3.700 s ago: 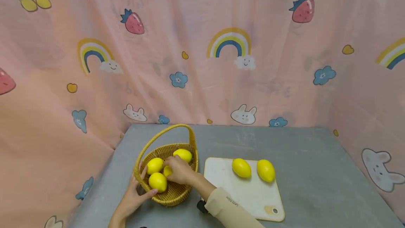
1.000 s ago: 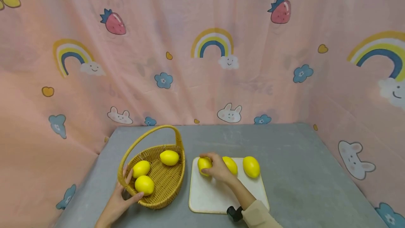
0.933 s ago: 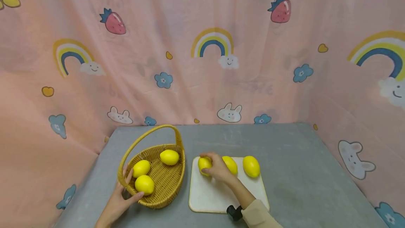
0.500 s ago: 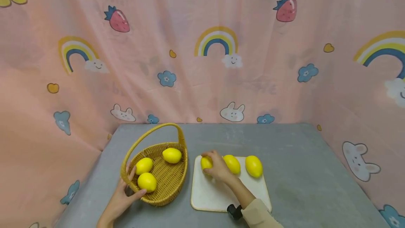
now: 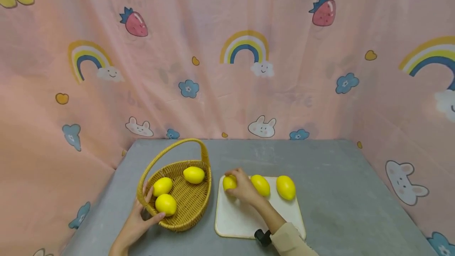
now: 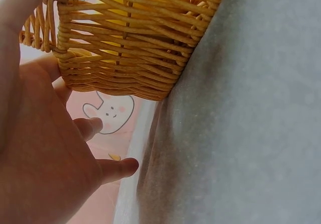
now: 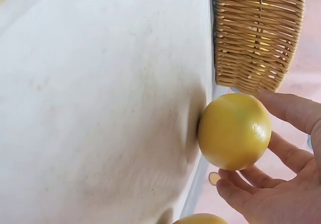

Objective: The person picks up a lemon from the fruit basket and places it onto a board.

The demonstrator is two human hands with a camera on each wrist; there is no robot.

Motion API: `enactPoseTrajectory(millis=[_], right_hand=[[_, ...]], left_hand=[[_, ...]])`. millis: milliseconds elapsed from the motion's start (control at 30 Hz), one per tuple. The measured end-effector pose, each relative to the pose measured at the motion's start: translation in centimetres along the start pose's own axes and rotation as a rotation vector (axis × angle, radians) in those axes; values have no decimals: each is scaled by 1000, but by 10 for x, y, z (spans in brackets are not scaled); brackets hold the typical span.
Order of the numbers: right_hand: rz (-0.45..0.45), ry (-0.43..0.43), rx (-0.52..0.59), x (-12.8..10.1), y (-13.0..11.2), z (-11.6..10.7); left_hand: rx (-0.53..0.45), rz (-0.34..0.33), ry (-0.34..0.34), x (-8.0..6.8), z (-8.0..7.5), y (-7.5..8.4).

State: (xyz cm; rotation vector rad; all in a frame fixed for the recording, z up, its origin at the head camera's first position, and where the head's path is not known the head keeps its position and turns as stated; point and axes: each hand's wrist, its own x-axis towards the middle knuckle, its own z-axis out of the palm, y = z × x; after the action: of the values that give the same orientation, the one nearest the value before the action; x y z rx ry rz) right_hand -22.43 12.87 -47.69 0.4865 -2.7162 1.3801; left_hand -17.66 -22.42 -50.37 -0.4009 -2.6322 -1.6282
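A yellow wicker basket (image 5: 190, 208) with a tall handle stands on the left of the table. Three lemons lie inside it: one lemon (image 5: 193, 175) at the back right, two by the left rim. My left hand (image 5: 136, 220) grips the basket's left rim, thumb over the edge; some of its fingers stick out free in the left wrist view. On the white cutting board (image 5: 238, 222), my right hand (image 5: 245, 189) holds a lemon (image 7: 234, 132) at the back left corner, fingers and thumb around it. Two more lemons sit to its right, the middle lemon (image 5: 260, 185) and the outer lemon (image 5: 286, 187).
The grey table (image 5: 341, 192) carries the basket and the board, with a narrow gap between them. A pink patterned curtain (image 5: 227, 102) hangs behind and along both sides. A black device (image 5: 263, 237) sits at my right wrist, above the board's front edge.
Earlier my right hand was in the basket on a lemon; that lemon is now at the board's back left. Over the last second both hands have stayed nearly still; the head view shifted slightly.
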Motion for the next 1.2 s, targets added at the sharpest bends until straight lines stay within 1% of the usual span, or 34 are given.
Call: enactPoseTrajectory(millis=[133,333,467,600,667,767,833,933,1033,1200], right_hand=[[-13,-16,2,1,1,2],[-36,-28,-7,3,-3,2],[-51,-20,-20,6,-8,2],[-57,2,-1,7,-17,2],[-82,24,19,8,-23,3],[-145,46,35,12,-32,8],[-191,42,48,14,-39,13],[-245,-5,57,18,-50,22],[-291,-86,50,21,-62,32],[-364,-225,-33,28,-83,53]], left_hand=[[-16,-2,-4,0,0,0],[-10,-12,-4,0,0,-2],[-1,-9,2,0,0,-3],[1,-4,6,0,0,-3],[0,-1,6,0,0,-3],[0,2,10,1,0,-4],[-5,-1,11,1,0,-4],[-7,15,16,1,0,-4],[-4,26,19,1,0,-4],[13,-6,19,1,0,-4]])
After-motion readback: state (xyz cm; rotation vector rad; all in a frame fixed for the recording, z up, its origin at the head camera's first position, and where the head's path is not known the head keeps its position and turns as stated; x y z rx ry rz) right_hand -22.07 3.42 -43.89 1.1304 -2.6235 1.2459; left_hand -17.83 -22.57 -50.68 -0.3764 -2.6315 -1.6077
